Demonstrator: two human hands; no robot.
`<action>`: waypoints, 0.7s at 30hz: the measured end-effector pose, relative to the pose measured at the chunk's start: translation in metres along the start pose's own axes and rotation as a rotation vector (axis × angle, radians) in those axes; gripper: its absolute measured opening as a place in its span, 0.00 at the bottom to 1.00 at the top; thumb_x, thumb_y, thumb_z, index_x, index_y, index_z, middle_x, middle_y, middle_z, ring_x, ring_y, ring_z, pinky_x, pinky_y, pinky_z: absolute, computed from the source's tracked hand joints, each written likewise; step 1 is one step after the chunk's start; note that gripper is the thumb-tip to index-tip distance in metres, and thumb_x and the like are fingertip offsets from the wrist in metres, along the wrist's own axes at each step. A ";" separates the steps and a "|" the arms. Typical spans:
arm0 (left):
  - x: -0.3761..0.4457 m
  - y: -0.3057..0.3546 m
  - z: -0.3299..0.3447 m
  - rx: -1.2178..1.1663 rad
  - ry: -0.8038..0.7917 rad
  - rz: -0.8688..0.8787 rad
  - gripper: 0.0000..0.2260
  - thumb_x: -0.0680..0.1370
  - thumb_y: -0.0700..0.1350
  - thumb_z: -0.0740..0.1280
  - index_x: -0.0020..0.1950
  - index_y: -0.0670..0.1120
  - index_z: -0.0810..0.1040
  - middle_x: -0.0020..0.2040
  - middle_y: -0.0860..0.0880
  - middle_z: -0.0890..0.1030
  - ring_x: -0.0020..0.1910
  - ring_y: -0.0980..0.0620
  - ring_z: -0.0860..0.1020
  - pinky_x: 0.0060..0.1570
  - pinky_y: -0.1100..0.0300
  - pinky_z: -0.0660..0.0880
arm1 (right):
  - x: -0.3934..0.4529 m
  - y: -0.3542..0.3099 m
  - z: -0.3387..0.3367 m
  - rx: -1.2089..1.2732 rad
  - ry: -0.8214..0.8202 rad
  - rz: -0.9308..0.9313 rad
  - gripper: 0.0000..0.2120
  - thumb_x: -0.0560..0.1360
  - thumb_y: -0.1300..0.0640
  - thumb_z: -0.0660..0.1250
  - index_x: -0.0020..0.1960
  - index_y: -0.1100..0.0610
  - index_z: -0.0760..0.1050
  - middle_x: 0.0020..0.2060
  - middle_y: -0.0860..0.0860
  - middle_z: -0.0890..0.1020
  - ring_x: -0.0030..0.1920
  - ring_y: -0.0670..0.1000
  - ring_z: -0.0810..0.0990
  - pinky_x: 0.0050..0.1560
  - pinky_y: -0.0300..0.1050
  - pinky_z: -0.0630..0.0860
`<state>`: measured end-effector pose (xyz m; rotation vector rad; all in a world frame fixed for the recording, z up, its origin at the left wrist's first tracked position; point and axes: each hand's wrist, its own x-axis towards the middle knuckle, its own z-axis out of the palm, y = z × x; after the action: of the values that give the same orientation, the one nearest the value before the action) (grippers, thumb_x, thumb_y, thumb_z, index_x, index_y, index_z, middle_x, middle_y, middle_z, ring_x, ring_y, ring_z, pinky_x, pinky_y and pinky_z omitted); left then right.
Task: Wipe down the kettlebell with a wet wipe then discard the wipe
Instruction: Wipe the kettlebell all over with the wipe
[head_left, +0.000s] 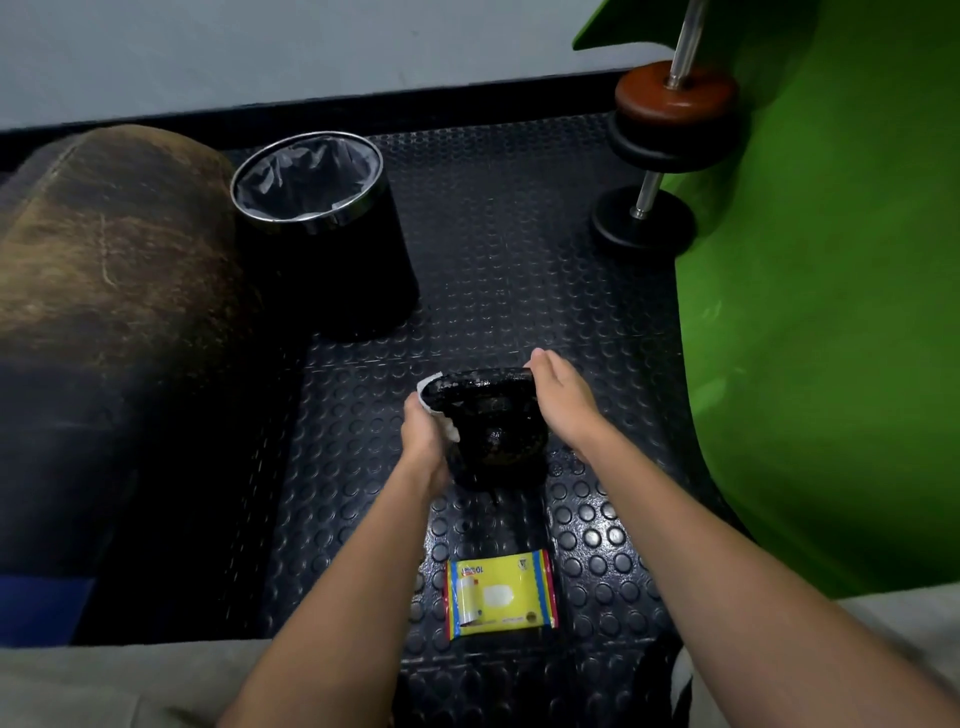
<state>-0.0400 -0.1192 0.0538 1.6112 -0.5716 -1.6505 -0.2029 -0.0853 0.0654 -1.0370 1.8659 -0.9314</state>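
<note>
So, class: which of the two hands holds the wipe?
The left hand: the white wipe is pressed against the kettlebell. The right hand rests bare on the handle.

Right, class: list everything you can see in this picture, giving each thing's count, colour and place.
kettlebell: one, black, on the floor mat between the hands
wet wipe: one, white, against the kettlebell's left side
wipes pack: one, yellow, on the mat nearest the camera
bin: one, black with grey liner, far left
barbell: one, brown and black plates, far right
padded roll: one, brown, left
green panel: one, right
floor mat: one, black, studded
left hand: holds the wipe
right hand: on the kettlebell handle
</note>
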 end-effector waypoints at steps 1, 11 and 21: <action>0.003 -0.001 -0.001 0.032 0.001 -0.026 0.19 0.83 0.50 0.52 0.33 0.46 0.66 0.27 0.49 0.66 0.26 0.51 0.64 0.26 0.65 0.67 | 0.000 0.000 0.000 -0.001 -0.002 -0.001 0.21 0.84 0.42 0.47 0.58 0.51 0.75 0.59 0.48 0.76 0.59 0.50 0.74 0.62 0.51 0.69; -0.017 -0.020 0.005 0.766 0.072 0.884 0.19 0.87 0.52 0.46 0.66 0.47 0.74 0.61 0.51 0.74 0.65 0.51 0.71 0.73 0.52 0.61 | -0.004 0.001 -0.005 0.028 0.011 0.024 0.21 0.84 0.42 0.47 0.57 0.51 0.75 0.57 0.48 0.76 0.58 0.49 0.74 0.58 0.49 0.69; -0.020 -0.029 -0.010 0.502 0.245 0.704 0.19 0.86 0.53 0.53 0.70 0.50 0.78 0.65 0.55 0.79 0.65 0.57 0.75 0.63 0.65 0.69 | -0.003 -0.001 -0.003 0.050 -0.027 0.007 0.21 0.84 0.41 0.48 0.58 0.51 0.75 0.58 0.48 0.76 0.59 0.48 0.74 0.59 0.48 0.68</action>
<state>-0.0378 -0.0840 0.0433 1.6411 -1.3158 -0.8109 -0.2042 -0.0821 0.0690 -1.0080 1.8137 -0.9507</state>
